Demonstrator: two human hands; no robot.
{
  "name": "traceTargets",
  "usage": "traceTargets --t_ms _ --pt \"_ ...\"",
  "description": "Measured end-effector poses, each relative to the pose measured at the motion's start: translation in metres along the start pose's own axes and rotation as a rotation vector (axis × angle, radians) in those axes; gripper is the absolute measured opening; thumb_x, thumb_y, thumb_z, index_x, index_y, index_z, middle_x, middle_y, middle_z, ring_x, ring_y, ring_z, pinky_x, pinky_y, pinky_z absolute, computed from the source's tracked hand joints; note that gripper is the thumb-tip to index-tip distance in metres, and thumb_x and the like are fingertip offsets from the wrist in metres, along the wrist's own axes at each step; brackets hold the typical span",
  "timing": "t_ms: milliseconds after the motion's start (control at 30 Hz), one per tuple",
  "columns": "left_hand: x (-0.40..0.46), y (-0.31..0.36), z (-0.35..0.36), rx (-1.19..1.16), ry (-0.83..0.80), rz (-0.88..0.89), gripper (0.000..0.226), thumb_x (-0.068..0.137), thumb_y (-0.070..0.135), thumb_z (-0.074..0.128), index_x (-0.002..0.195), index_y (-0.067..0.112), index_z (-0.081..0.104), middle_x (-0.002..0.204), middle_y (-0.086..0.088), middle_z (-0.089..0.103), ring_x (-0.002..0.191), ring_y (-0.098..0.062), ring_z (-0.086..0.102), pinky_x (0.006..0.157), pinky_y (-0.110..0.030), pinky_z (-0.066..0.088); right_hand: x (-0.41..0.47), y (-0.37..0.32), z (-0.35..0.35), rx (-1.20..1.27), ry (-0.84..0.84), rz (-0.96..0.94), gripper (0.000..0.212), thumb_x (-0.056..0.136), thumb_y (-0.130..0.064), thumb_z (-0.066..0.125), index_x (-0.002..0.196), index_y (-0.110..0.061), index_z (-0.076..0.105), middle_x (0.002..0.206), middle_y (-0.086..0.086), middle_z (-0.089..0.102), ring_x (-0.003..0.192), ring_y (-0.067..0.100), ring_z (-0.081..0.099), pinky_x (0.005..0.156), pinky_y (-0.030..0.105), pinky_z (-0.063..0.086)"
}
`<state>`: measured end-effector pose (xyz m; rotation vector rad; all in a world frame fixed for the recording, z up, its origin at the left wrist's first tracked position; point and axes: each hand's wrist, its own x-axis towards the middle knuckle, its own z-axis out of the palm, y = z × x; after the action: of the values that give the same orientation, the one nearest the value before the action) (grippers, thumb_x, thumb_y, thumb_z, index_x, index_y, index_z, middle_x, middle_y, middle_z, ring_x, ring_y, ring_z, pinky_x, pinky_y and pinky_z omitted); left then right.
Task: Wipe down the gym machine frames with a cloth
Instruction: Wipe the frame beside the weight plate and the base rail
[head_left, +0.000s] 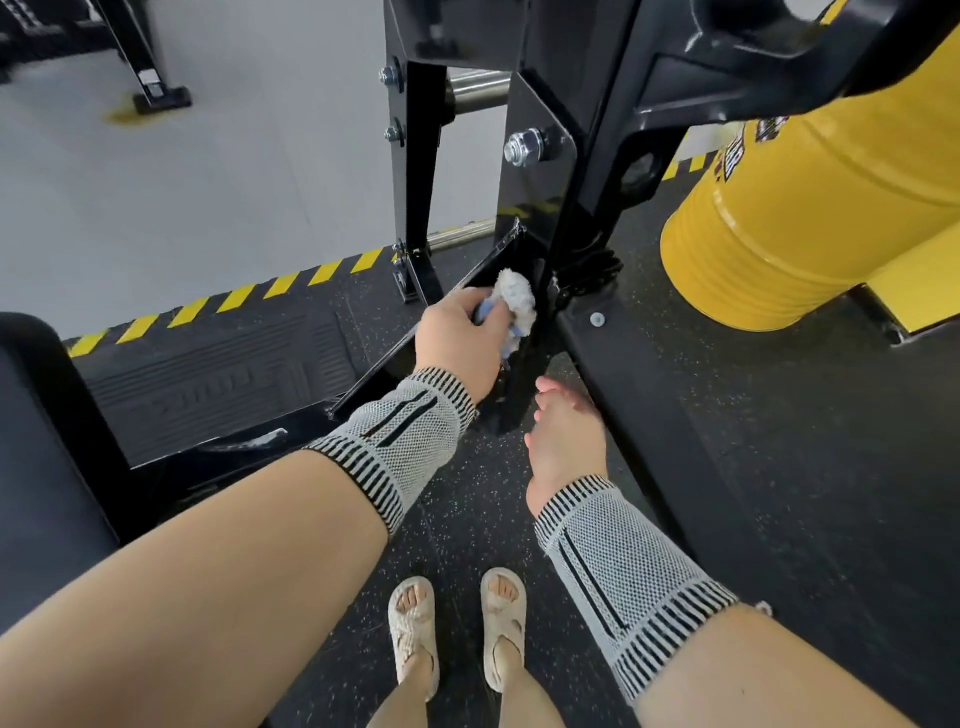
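A black steel gym machine frame (540, 171) rises in front of me, with bolted plates and a low base beam (639, 395) running toward me on the right. My left hand (460, 338) grips a bunched white and blue cloth (514, 296) and holds it against the lower part of the upright. My right hand (563, 441) hangs just below, fingers loosely bent, holding nothing, close to the foot of the frame. Both wrists wear grey knitted bands.
A yellow drum (810, 223) lies tilted at the right. A ribbed black footplate (218, 384) sits at the left, with a black padded seat (41, 441) beside it. Yellow-black hazard tape (234, 299) edges the speckled rubber floor. My sandalled feet (457, 623) stand below.
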<state>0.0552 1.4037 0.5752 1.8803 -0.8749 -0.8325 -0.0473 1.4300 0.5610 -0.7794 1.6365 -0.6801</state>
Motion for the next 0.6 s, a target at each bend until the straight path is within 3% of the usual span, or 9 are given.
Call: traceTargets --t_ms 67,133,233,267,367,467,533,600 --pt "0.003 -0.004 0.008 0.066 -0.016 -0.044 0.015 0.094 0.022 0.054 0.087 0.018 0.066 0.069 -0.004 0.062 0.052 -0.015 0.047 0.052 -0.024 0.036 0.003 0.006 -0.002 0.046 0.015 0.052 0.032 0.096 -0.01 0.038 0.113 -0.022 0.061 0.119 0.005 0.062 0.11 0.022 0.058 0.102 0.043 0.045" --pt "0.004 -0.012 0.013 0.184 -0.116 -0.145 0.021 0.095 0.023 0.052 0.097 0.01 0.068 0.075 -0.006 0.064 0.06 -0.019 0.052 0.053 -0.024 0.038 0.004 0.011 -0.005 0.024 0.011 0.076 0.031 0.096 -0.01 0.037 0.109 -0.024 0.062 0.111 -0.003 0.061 0.108 0.017 0.059 0.1 0.042 0.047" --pt "-0.004 -0.027 0.02 0.219 -0.225 -0.235 0.024 0.093 0.023 0.052 0.098 0.004 0.065 0.069 -0.007 0.058 0.056 -0.02 0.049 0.05 -0.024 0.037 0.005 0.014 -0.009 0.061 -0.012 0.076 0.029 0.096 -0.006 0.04 0.114 -0.018 0.059 0.123 0.014 0.06 0.113 0.032 0.058 0.102 0.047 0.045" --pt "-0.006 -0.027 0.022 0.183 -0.2 -0.241 0.02 0.092 0.023 0.052 0.098 0.007 0.064 0.071 -0.007 0.059 0.058 -0.021 0.05 0.051 -0.024 0.038 0.007 0.015 -0.011 0.052 -0.015 0.07 0.029 0.096 -0.005 0.039 0.115 -0.017 0.058 0.121 0.014 0.06 0.113 0.032 0.058 0.103 0.047 0.044" --pt "0.0 -0.025 0.026 0.054 -0.067 -0.315 0.024 0.093 0.021 0.054 0.114 0.012 0.063 0.091 -0.01 0.068 0.076 -0.026 0.065 0.062 -0.03 0.052 0.008 0.019 -0.013 -0.011 -0.014 0.063 0.032 0.096 -0.004 0.034 0.103 -0.024 0.058 0.094 -0.01 0.06 0.102 0.016 0.061 0.1 0.042 0.047" --pt "0.001 -0.029 0.017 0.059 -0.277 -0.357 0.02 0.09 0.023 0.061 0.104 0.009 0.067 0.097 -0.019 0.07 0.091 -0.032 0.068 0.084 -0.045 0.057 0.008 0.022 -0.014 0.012 0.008 0.061 0.029 0.094 -0.008 0.038 0.091 -0.028 0.059 0.089 -0.012 0.061 0.095 0.015 0.063 0.096 0.043 0.05" --pt "-0.01 -0.037 0.009 0.158 -0.417 -0.358 0.021 0.089 0.027 0.063 0.092 0.007 0.068 0.093 -0.02 0.072 0.085 -0.028 0.069 0.084 -0.051 0.056 0.005 0.025 -0.015 0.057 -0.028 0.091 0.022 0.096 -0.01 0.045 0.098 -0.025 0.061 0.094 -0.004 0.064 0.089 0.013 0.064 0.09 0.039 0.054" --pt "-0.025 -0.046 0.007 0.199 -0.497 -0.421 0.02 0.093 0.03 0.06 0.099 0.013 0.068 0.09 -0.012 0.072 0.087 -0.024 0.071 0.082 -0.045 0.058 0.0 0.032 -0.016 0.087 -0.098 0.124 0.018 0.094 -0.014 0.054 0.109 -0.02 0.062 0.098 0.0 0.066 0.088 0.013 0.067 0.083 0.033 0.057"
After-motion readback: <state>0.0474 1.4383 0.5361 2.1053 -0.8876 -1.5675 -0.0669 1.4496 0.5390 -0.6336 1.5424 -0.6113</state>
